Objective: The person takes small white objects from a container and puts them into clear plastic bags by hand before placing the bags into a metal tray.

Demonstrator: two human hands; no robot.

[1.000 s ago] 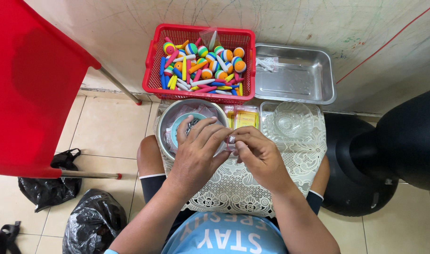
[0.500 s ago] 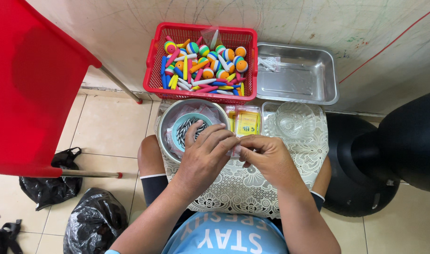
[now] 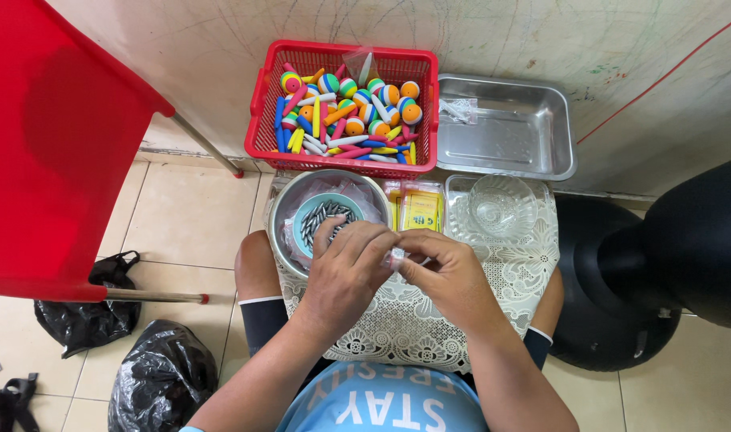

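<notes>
My left hand (image 3: 351,272) and my right hand (image 3: 445,276) meet over a white lace cloth (image 3: 429,328) on my lap. Together they pinch a small clear plastic bag (image 3: 396,258) between the fingertips; what is in it is hidden. Just beyond my left hand a metal bowl (image 3: 285,216) holds a smaller teal bowl (image 3: 313,210) with several small grey metal weights. A yellow packet (image 3: 420,210) lies beyond the fingertips, and a clear glass bowl (image 3: 503,206) stands to its right.
A red basket (image 3: 263,120) of coloured foam floats and sticks stands against the wall, with a steel tray (image 3: 533,128) to its right. A red plastic chair (image 3: 53,144) is at left, black bags (image 3: 161,380) on the tiled floor, a black round object (image 3: 661,272) at right.
Both hands have stayed together over the cloth, with the fingers shifting slightly around the small bag. Nothing else has moved.
</notes>
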